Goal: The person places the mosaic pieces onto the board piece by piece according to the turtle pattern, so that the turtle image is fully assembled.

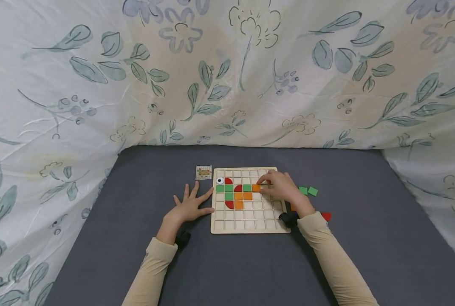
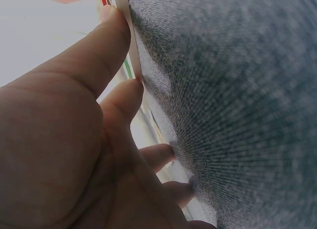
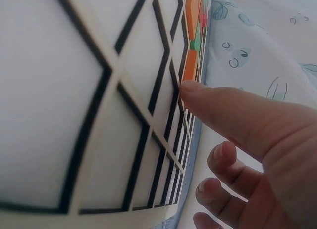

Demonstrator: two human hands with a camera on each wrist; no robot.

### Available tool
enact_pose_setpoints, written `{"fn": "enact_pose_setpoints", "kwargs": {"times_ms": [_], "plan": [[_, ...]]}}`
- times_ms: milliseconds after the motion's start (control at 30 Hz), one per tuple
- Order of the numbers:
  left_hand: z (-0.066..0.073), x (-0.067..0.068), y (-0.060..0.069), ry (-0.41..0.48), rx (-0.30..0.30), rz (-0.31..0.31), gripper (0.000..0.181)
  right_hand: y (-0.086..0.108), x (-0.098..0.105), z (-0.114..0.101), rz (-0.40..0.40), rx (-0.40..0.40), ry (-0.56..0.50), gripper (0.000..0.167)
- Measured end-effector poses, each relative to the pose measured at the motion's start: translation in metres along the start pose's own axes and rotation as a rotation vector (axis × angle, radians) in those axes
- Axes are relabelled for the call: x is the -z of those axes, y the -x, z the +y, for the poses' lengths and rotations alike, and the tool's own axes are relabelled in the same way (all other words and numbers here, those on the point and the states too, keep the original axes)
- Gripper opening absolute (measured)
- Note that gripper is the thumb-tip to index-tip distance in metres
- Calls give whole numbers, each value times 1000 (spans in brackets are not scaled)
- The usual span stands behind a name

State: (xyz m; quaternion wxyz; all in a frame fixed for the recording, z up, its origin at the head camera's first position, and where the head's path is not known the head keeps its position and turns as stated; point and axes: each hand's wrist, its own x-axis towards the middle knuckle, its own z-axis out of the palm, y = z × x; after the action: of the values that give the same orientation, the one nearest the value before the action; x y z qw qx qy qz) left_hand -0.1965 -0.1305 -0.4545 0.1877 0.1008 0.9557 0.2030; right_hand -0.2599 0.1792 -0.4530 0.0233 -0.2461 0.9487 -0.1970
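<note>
Plainly square orange tile (image 1: 255, 188), gridded wooden board (image 1: 251, 216)

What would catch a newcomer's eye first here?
Probably the bright red, green and orange tiles on the pale gridded board, with a round eye piece at their upper left. Next come the left hand, spread at the board's left edge, and the right hand, touching the rightmost orange tile. Behind hangs a large floral-printed cloth.
</note>
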Motion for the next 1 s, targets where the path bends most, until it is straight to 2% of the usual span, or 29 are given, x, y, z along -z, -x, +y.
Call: {"fn": "enact_pose_setpoints", "kwargs": {"times_ms": [233, 300, 467, 500, 633, 800, 1000], "plan": [[-3, 0, 0, 35, -2, -4, 74, -1, 2, -1, -11, -5, -6, 22], [-8, -5, -4, 46, -25, 13, 76, -1, 2, -1, -16, -6, -5, 23], [-8, -6, -6, 38, -20, 8, 75, 2, 3, 3, -24, -18, -40, 25], [-3, -2, -2, 31, 0, -8, 74, 3, 3, 4, -22, -23, -50, 24], [-1, -1, -3, 0, 11, -9, 72, 9, 4, 13, -3, -40, -71, 24], [1, 0, -1, -1, 10, -2, 72, 20, 10, 25, 17, -41, -72, 26], [1, 0, -2, 1, 8, 3, 71, 32, 19, 41, 25, -82, -44, 29]]}}
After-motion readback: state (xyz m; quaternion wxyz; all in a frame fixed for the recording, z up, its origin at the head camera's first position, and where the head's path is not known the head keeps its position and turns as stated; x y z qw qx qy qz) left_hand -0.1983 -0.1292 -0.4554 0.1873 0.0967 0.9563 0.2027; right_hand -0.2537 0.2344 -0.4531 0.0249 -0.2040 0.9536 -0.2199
